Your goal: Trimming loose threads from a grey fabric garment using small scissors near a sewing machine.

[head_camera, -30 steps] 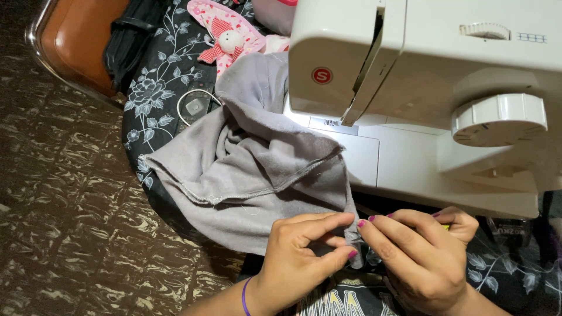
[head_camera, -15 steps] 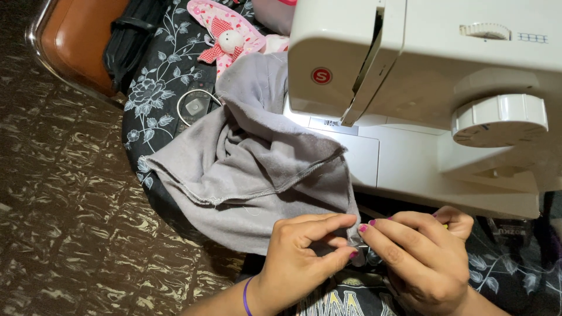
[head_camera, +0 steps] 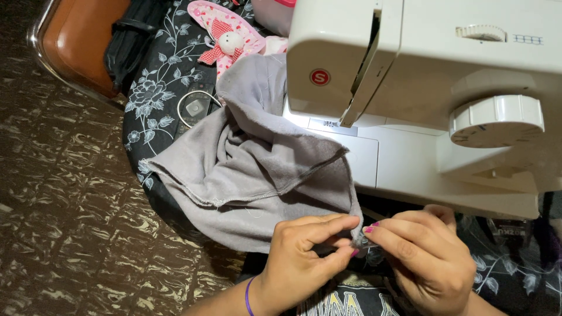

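A grey fleece cloth point(head_camera: 246, 175) lies bunched in front of a white sewing machine point(head_camera: 433, 88), with its far end under the machine's head. My left hand point(head_camera: 304, 260) pinches the cloth's near right corner between thumb and forefinger. My right hand point(head_camera: 424, 254) meets it fingertip to fingertip at that same corner, pinching the cloth's edge. A purple band circles my left wrist. Whatever small thing sits between the fingertips is too small to tell.
A black floral cloth point(head_camera: 158, 99) covers the table. On it lie a pink stuffed toy point(head_camera: 225, 35) and a small round-rimmed object point(head_camera: 194, 108). A brown chair seat point(head_camera: 79, 41) stands at the far left over a dark patterned floor point(head_camera: 64, 222).
Both hands have stayed at the cloth's corner, with only slight finger shifts. The cloth and machine have not moved.
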